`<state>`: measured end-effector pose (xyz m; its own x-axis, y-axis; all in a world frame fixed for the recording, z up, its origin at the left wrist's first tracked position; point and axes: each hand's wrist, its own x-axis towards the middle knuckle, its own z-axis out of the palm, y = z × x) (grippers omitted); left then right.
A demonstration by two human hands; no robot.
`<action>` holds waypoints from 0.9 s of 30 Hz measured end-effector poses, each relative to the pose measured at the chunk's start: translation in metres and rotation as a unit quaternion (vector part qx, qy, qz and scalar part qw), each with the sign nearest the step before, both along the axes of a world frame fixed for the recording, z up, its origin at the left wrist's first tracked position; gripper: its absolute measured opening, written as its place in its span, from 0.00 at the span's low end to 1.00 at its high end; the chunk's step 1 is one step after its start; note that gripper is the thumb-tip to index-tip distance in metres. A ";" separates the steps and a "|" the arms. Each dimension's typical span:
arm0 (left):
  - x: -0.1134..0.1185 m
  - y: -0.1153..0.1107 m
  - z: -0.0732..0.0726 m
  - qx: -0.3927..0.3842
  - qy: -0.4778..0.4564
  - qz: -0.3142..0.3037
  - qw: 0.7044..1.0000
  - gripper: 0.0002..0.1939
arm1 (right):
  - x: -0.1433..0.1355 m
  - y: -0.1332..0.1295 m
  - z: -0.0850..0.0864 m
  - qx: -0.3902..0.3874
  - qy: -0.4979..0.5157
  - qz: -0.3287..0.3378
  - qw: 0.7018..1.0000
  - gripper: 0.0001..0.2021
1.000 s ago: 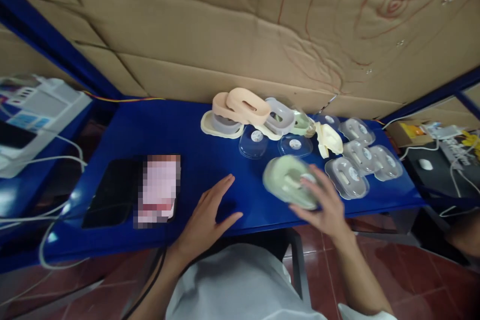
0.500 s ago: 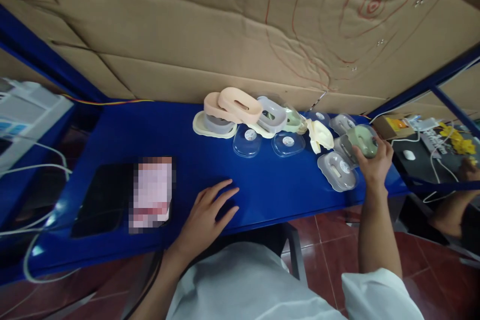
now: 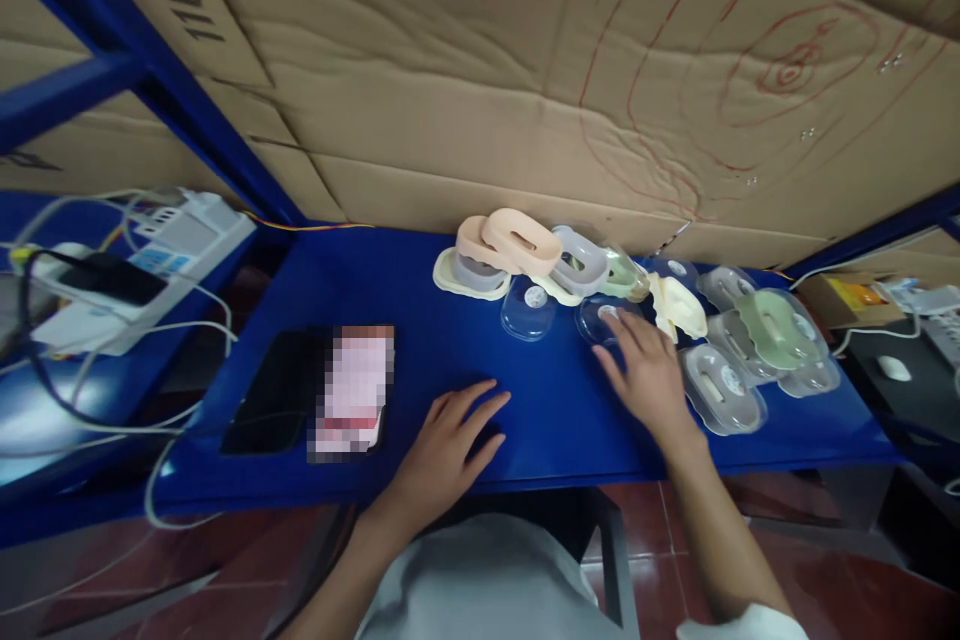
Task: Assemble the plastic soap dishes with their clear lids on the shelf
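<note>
My right hand [image 3: 646,370] reaches over the blue table with its fingers spread, the fingertips at a clear plastic lid [image 3: 591,318] with a round sticker. Whether they touch it I cannot tell. A second clear lid [image 3: 527,312] lies to its left. My left hand [image 3: 448,445] hovers or rests near the table's front, fingers apart and holding nothing. Behind the lids are piled soap dish parts: peach trays [image 3: 504,238], a grey tray [image 3: 589,255], a green one [image 3: 616,275] and cream pieces [image 3: 682,305]. On the right, a green soap dish [image 3: 772,332] sits among grey lidded ones [image 3: 724,392].
A phone with a blurred screen [image 3: 352,390] lies on the left beside a flat black object [image 3: 270,395]. White cables and a power strip [image 3: 180,270] are at far left. Cardboard [image 3: 450,70] walls the back. A white mouse [image 3: 894,368] sits on the neighbouring right-hand table.
My right hand has let go of the green soap dish on the right and moved left to the clear lid. The view has shifted left. My left hand keeps its pose.
</note>
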<state>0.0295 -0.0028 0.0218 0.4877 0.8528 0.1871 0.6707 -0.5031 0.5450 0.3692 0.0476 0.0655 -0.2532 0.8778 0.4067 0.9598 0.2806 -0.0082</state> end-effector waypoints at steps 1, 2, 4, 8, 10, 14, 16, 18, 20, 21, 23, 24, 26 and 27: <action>0.001 -0.001 0.000 0.006 0.007 -0.003 1.000 0.25 | -0.016 0.004 -0.005 -0.016 -0.015 0.011 1.000 0.26; 0.002 0.000 0.001 0.014 0.014 -0.005 1.000 0.25 | -0.028 0.006 -0.010 -0.029 -0.029 0.019 0.999 0.27; 0.008 0.003 0.004 0.032 0.026 -0.010 0.999 0.26 | -0.038 0.005 -0.018 -0.051 -0.050 0.031 0.997 0.27; 0.033 0.028 0.014 0.058 0.060 -0.006 0.997 0.35 | -0.037 -0.004 -0.013 -0.072 -0.060 0.056 0.994 0.24; 0.046 0.045 0.020 0.053 0.075 -0.022 0.996 0.40 | -0.036 -0.002 -0.005 -0.056 -0.062 0.051 0.995 0.24; 0.059 0.064 0.027 0.047 0.090 -0.035 0.994 0.41 | -0.036 0.033 0.006 -0.019 -0.054 0.036 0.998 0.25; 0.057 0.060 0.028 0.059 0.098 -0.012 0.993 0.36 | -0.035 0.059 0.005 -0.011 -0.042 0.031 0.999 0.26; 0.052 0.051 0.029 0.075 0.104 0.021 0.991 0.31 | -0.033 0.083 0.004 -0.015 -0.027 0.037 0.999 0.23; 0.046 0.043 0.028 0.088 0.107 0.060 0.988 0.26 | -0.031 0.096 0.006 -0.015 -0.007 0.048 0.999 0.19; 0.044 0.040 0.027 0.092 0.105 0.080 0.987 0.24 | -0.030 0.097 0.009 -0.008 0.006 0.050 0.999 0.18; 0.040 0.038 0.024 0.091 0.089 0.120 0.985 0.22 | -0.027 0.088 0.016 0.016 0.033 0.043 0.998 0.18; 0.039 0.038 0.022 0.088 0.076 0.137 0.984 0.21 | -0.026 0.079 0.020 0.028 0.045 0.038 0.998 0.18; 0.036 0.038 0.018 0.077 0.051 0.153 0.984 0.21 | -0.023 0.050 0.026 0.040 0.064 0.035 0.997 0.17; 0.034 0.038 0.015 0.069 0.041 0.154 0.985 0.20 | -0.023 0.033 0.027 0.040 0.073 0.039 0.996 0.16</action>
